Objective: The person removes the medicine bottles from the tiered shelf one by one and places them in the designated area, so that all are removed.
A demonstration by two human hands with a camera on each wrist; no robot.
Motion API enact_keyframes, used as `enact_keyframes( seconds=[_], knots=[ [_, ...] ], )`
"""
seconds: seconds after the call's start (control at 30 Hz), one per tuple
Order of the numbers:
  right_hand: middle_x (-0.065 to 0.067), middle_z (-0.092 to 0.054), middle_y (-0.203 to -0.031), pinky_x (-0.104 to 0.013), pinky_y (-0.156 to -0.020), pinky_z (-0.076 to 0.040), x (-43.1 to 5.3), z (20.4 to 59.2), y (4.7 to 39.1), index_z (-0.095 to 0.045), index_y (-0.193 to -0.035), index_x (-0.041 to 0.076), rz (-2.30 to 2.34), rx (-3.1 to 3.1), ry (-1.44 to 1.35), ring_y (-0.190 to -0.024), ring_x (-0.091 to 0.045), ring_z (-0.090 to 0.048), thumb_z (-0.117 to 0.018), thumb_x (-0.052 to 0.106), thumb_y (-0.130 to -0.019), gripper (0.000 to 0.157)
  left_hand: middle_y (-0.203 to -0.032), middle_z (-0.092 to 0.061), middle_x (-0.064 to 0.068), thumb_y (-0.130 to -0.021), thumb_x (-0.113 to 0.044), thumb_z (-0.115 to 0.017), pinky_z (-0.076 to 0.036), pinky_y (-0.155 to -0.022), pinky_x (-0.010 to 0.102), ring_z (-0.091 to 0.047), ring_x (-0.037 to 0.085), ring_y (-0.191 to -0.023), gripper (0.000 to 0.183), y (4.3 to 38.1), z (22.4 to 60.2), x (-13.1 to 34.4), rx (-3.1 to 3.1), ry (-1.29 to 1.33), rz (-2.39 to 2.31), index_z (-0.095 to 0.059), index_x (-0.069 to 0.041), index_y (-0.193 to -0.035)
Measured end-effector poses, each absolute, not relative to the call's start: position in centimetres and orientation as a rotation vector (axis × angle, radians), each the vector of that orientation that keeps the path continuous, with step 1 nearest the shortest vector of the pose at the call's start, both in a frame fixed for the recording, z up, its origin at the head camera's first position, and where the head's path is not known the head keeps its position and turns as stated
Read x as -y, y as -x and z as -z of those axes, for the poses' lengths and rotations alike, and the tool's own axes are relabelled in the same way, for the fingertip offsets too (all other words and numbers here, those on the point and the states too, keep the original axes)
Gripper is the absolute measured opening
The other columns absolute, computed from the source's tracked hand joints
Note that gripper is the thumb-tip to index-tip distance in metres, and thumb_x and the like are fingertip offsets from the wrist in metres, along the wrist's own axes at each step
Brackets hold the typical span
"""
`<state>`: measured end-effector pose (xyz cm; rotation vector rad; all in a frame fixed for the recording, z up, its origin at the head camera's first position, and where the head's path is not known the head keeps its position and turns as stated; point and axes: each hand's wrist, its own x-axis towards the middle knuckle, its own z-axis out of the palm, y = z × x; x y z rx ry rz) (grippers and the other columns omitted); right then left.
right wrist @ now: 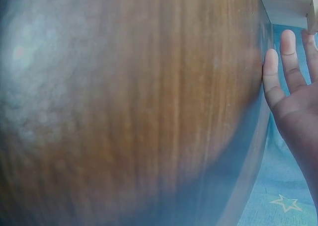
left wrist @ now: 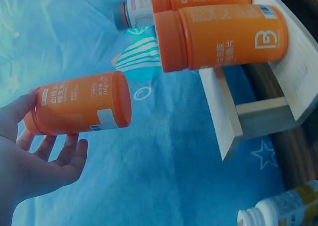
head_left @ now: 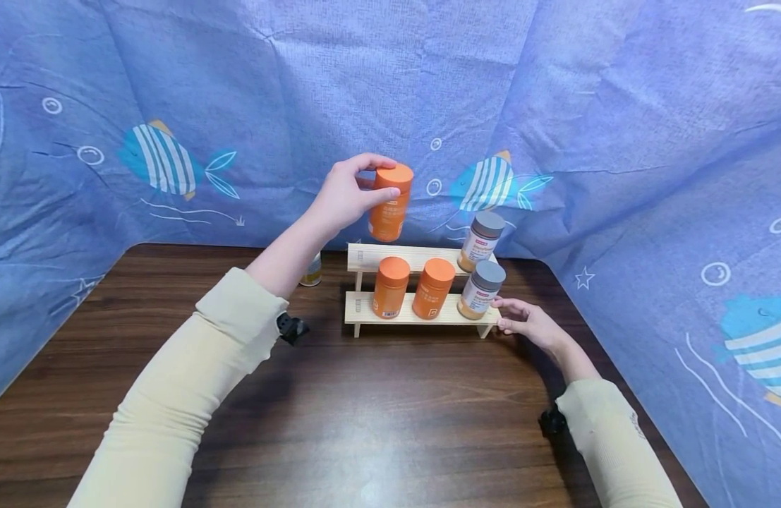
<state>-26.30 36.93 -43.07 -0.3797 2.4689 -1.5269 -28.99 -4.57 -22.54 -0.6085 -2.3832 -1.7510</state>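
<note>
An orange lidded bottle (head_left: 390,212) is held upright in my left hand (head_left: 355,187), thumb and fingers round its lid end, above the upper tier of a small wooden two-tier rack (head_left: 403,258). In the left wrist view the held bottle (left wrist: 79,103) is apart from the rack, its base free. My right hand (head_left: 530,323) is at the right end of the lower tier, fingertips right at the board's edge. The right wrist view shows several of its fingers (right wrist: 288,52) extended beside the rack. On the lower tier stand two orange bottles (head_left: 391,288) and a grey-lidded jar (head_left: 482,291).
Another grey-lidded jar (head_left: 481,241) stands at the right of the upper tier. Behind the left forearm, a white bottle with a yellow label (head_left: 312,271) stands on the dark wooden table (head_left: 377,409). A blue fish-patterned cloth (head_left: 339,85) hangs behind and at both sides.
</note>
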Motion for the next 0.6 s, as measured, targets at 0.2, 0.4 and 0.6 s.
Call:
enact_keyframes(
  seconds=[0.2,0.4,0.6],
  knots=[
    [-0.026,-0.03,-0.148,-0.024,-0.074,-0.053,-36.9,43.1,26.3,-0.047,-0.129,-0.008,1.545,-2.445,0.386,-0.09,-0.001,-0.058,-0.064,0.01,-0.089,0.047,-0.128,-0.055,-0.003,-0.083,-0.027,-0.073,-0.051,-0.088,0.035,-0.057,0.018,-0.108,0.043,28.6,22.3,6.3,2.389,0.569,1.73,-0.06,-0.021,-0.123],
    [-0.026,-0.03,-0.148,-0.023,-0.074,-0.053,-37.0,43.1,26.2,-0.046,-0.129,-0.008,1.549,-2.436,0.385,-0.088,-0.001,-0.059,-0.064,0.008,-0.089,0.047,-0.13,-0.054,-0.001,-0.083,-0.028,-0.073,-0.049,-0.092,0.039,-0.056,0.02,-0.111,0.045,28.2,22.0,8.3,2.376,0.528,1.727,-0.059,-0.021,-0.126],
    [-0.026,-0.03,-0.148,-0.022,-0.073,-0.053,-36.9,43.1,26.3,-0.045,-0.128,-0.009,1.558,-2.433,0.385,-0.089,-0.001,-0.061,-0.064,0.007,-0.089,0.046,-0.131,-0.054,0.0,-0.084,-0.028,-0.072,-0.047,-0.094,0.041,-0.054,0.021,-0.113,0.046,28.0,21.8,10.6,2.354,0.502,1.71,-0.058,-0.021,-0.127]
  ],
)
